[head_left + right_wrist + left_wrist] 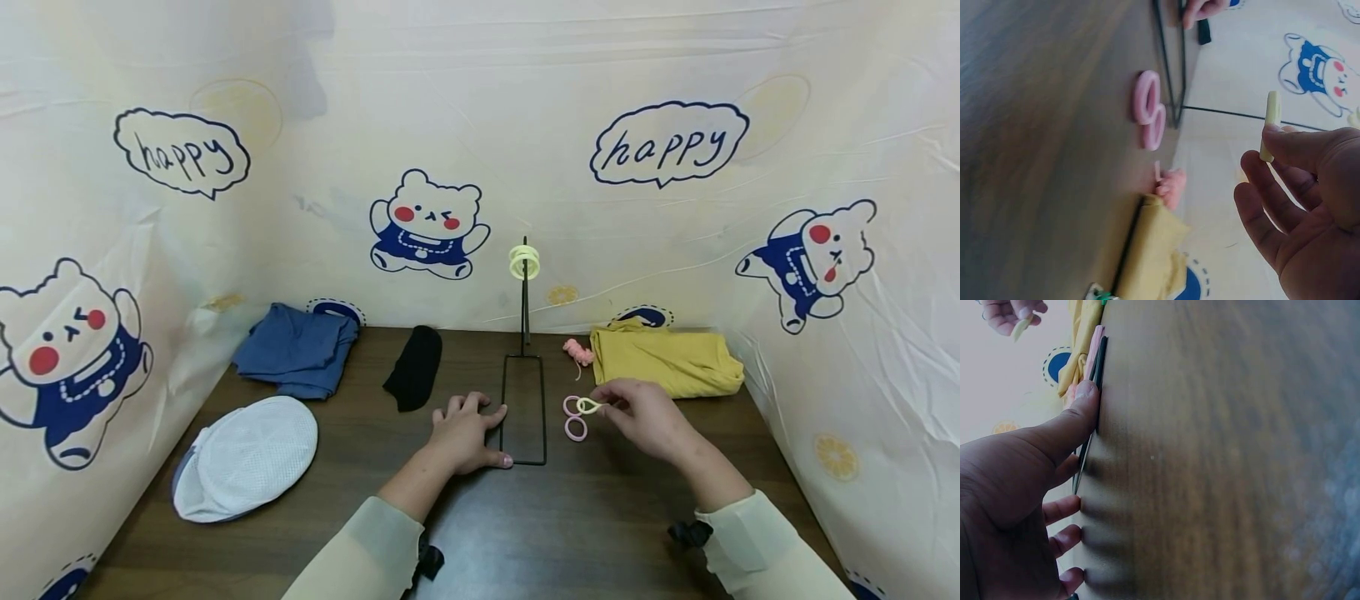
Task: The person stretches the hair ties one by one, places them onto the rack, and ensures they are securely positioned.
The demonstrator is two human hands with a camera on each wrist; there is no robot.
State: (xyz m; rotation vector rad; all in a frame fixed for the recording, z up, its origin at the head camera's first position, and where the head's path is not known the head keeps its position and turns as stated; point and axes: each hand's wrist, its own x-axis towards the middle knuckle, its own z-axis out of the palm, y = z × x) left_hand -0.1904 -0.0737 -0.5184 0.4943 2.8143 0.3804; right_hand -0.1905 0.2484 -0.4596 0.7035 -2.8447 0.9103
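A black wire stand (pixel 523 321) has a flat rectangular base on the table and a long rod reaching away from me. Several pale yellow-green rings (pixel 524 262) hang near the rod's far end. My left hand (pixel 467 440) rests at the base's left side with fingers spread, the thumb pressing its near left corner. Between thumb and fingertips, my right hand (pixel 641 417) pinches a pale yellow ring (pixel 1270 125), seen edge-on in the right wrist view. Two pink rings (pixel 1146 97) lie on the table between the stand and that hand.
Beyond the right hand sit a folded yellow cloth (pixel 667 358) and a small pink bundle (pixel 577 352). On the left are a black sock-like item (pixel 417 367), a folded blue cloth (pixel 300 350) and a white cap (pixel 247 458). A printed sheet (pixel 480 83) encloses the table (pixel 525 533).
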